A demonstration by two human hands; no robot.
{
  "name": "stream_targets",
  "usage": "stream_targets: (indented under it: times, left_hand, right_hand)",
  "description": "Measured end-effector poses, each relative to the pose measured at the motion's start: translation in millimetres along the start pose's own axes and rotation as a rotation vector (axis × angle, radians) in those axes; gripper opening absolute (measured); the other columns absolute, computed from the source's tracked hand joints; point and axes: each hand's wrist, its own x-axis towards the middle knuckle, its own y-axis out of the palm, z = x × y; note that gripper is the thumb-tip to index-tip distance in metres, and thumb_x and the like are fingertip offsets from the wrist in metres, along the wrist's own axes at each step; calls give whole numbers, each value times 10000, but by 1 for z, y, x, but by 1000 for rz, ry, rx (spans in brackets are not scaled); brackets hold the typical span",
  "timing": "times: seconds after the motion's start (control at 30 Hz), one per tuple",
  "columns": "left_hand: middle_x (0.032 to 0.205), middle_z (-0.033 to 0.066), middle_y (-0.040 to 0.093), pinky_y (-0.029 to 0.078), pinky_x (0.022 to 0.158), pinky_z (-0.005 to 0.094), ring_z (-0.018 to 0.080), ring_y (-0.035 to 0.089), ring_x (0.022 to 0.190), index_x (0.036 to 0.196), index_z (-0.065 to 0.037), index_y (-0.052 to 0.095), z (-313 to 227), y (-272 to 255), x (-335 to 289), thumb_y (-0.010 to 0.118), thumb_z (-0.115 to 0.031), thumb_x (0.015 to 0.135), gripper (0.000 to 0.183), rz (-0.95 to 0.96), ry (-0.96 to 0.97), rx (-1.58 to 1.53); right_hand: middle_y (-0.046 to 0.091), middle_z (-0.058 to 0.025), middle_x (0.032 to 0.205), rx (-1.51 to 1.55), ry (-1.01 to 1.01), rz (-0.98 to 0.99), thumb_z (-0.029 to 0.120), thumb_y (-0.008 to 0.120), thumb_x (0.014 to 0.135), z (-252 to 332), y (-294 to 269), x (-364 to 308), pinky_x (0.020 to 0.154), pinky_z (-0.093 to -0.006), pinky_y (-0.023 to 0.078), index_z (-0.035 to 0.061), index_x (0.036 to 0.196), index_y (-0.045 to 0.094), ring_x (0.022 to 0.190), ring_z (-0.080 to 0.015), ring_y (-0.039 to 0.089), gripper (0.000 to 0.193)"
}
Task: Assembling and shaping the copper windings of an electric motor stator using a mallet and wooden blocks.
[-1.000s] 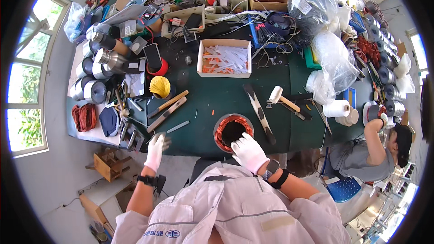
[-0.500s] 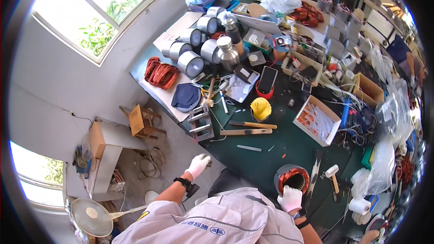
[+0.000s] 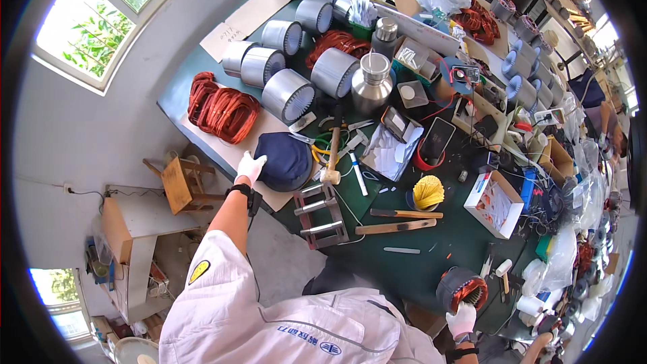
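My left hand (image 3: 251, 167), in a white glove, reaches to the left edge of a navy fabric cap (image 3: 286, 160). Two fingers show spread apart at its edge; how firmly they touch it cannot be told. The cap lies on cardboard near the table's left edge. At the table's near right, my gloved right hand (image 3: 461, 321) is closed on the near rim of a motor stator (image 3: 450, 288), a grey metal ring with red-brown copper windings. The stator sits tilted, its opening facing right; some of my right fingers are hidden.
Beyond the cap lie a red wire coil (image 3: 226, 113) and several metal stator cores (image 3: 288, 94). A wooden mallet (image 3: 331, 168), a metal frame (image 3: 320, 216), wooden-handled tools (image 3: 397, 227) and a yellow-filled cup (image 3: 427, 194) stand between my hands. A steel bottle (image 3: 371, 84) is farther back.
My left hand has moved forward from beside the table to the cap. My right hand stays at the stator, which now appears tipped, opening to the right. The whole view has shifted.
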Motion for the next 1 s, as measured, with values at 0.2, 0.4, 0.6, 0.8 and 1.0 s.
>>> stream_targets:
  times: [0.2, 0.4, 0.6, 0.8, 1.0]
  left_hand:
    - [1304, 303, 647, 507, 1043, 410, 373, 652, 1199, 1362, 121, 530, 30, 10, 20, 854, -377, 781, 831, 149, -167, -325]
    - [1189, 142, 710, 556, 943, 402, 296, 687, 1040, 1248, 51, 632, 4, -9, 7, 763, -176, 884, 449, 526, -284, -784]
    - [1162, 121, 708, 580, 963, 440, 283, 704, 1051, 1292, -6, 598, 8, -33, -11, 670, -19, 904, 395, 496, -304, -1099]
    - [1289, 114, 664, 540, 1003, 397, 255, 666, 1125, 1376, 12, 570, -33, -101, -55, 661, 30, 892, 493, 349, -38, -1081]
    - [1278, 107, 671, 516, 1043, 374, 239, 664, 1133, 1396, 35, 554, -116, -78, -172, 688, 22, 842, 571, 578, 155, -928]
  right_hand:
    - [709, -251, 937, -36, 189, 99, 160, 813, 680, 11, 9, 13, 904, -502, 537, -9, 963, 696, 951, -442, 673, 349]
    - [710, -248, 913, -77, 347, 169, 174, 755, 703, 9, 16, 3, 872, -511, 547, -6, 918, 698, 939, -443, 678, 287]
    - [731, -207, 937, -110, 241, 141, 290, 858, 710, 27, 1, 13, 874, -473, 559, 4, 977, 720, 932, -391, 702, 414]
    - [719, -195, 870, -69, 288, 105, 313, 836, 715, 35, -10, 5, 828, -484, 559, 26, 900, 718, 879, -392, 700, 361]
    - [722, -193, 842, 17, 206, 71, 299, 778, 740, 24, -8, 9, 810, -487, 559, 24, 883, 724, 851, -386, 709, 314]
